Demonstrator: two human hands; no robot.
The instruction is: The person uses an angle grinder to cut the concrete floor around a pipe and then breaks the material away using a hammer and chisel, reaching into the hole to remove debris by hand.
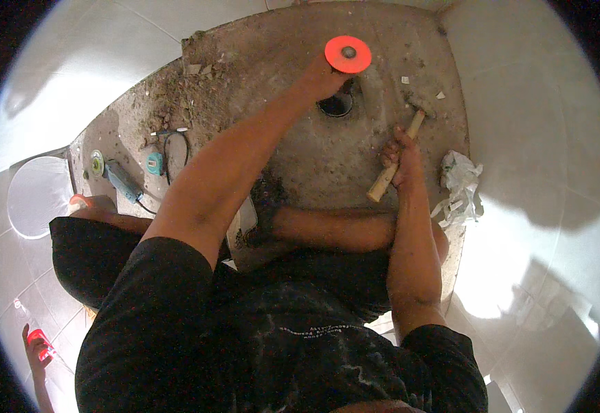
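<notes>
My left hand [326, 78] is stretched far forward and closed around a chisel, most of which is hidden. The chisel's round orange hand guard [335, 62] faces up, with its grey metal striking end in the middle. Beneath this hand a dark round pipe opening [335, 105] shows in the rough concrete floor [313, 158]. To the right, my right hand [404, 155] grips a hammer [382, 184] by its pale wooden handle. The hammer's head points away from me and is hard to make out against the floor. Hammer and chisel are apart.
At left lie a blue angle grinder [122, 182], a teal tape measure [154, 164] and a black cable [167, 157]. Crumbled rubble [169, 103] lines the far left. A crumpled white plastic bag [459, 180] rests by the right wall. Another person's hand [35, 351] holds a red bottle [41, 339] at lower left.
</notes>
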